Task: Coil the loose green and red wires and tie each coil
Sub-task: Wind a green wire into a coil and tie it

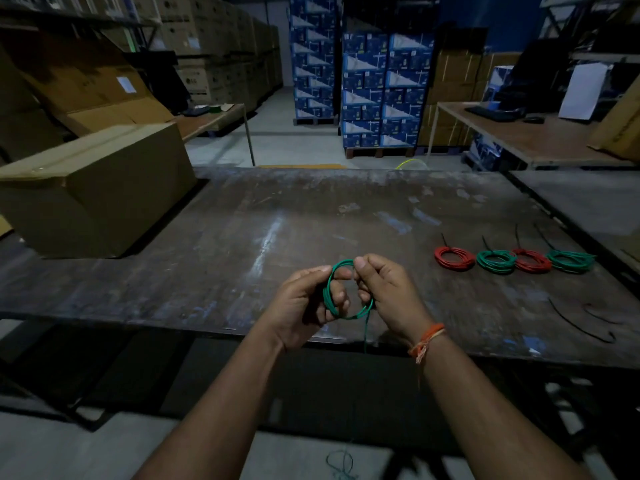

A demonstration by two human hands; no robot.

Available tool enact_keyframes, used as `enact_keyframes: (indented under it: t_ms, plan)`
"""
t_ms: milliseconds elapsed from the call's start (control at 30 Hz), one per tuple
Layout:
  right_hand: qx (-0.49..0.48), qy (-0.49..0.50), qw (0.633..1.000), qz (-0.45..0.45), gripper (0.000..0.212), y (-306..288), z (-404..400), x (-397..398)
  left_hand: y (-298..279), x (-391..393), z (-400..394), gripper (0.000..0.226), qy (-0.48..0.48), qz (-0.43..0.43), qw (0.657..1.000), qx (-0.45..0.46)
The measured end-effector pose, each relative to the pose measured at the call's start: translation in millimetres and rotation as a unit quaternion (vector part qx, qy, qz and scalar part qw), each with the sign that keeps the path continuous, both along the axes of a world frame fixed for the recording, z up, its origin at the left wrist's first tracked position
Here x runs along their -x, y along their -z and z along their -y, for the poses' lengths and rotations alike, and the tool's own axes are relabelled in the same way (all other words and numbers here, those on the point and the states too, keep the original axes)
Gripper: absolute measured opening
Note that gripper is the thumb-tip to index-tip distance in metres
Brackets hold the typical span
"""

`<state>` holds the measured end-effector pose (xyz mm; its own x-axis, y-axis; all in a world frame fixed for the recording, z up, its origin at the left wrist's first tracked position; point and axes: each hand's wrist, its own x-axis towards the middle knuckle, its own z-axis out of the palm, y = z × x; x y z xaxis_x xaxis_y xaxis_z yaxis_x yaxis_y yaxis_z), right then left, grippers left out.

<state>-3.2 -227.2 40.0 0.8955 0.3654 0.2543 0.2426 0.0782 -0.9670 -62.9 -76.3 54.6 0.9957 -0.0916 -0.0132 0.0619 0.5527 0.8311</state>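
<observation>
Head view over a worn dark table [242, 244]. At centre, just above the near edge of the table, both hands hold a small green wire coil [341, 292] upright between them. The left hand [304, 306], at 9 o'clock of the coil, has its fingers [334, 299] curled round the left side of the loops, thumb on top. The right hand [388, 292], at 3 o'clock, pinches the top of the coil between thumb and curled fingers; an orange thread band [427, 339] circles its wrist. A loose green tail [365, 336] drops from the coil at 6 o'clock, past the table edge toward the floor, where more green wire [341, 462] lies blurred. At 3 o'clock of the hands, well apart, four finished coils lie in a row on the table, touching or overlapping: red coil [454, 258], green coil [496, 261], second red coil [531, 260], second green coil [569, 260], each with a black tie sticking up. Loose black ties [581, 325] lie near the table's right edge. A cardboard box [93, 188] sits at 10 o'clock.
</observation>
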Motion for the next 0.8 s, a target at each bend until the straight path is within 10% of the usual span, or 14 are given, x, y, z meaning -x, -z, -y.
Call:
enact_keyframes:
  t_ms: [800]
  plan:
    - [0.098,-0.099,0.987,-0.083,0.008,58,19,5,4,-26,-36,0.024,0.044,0.04,0.959,0.277]
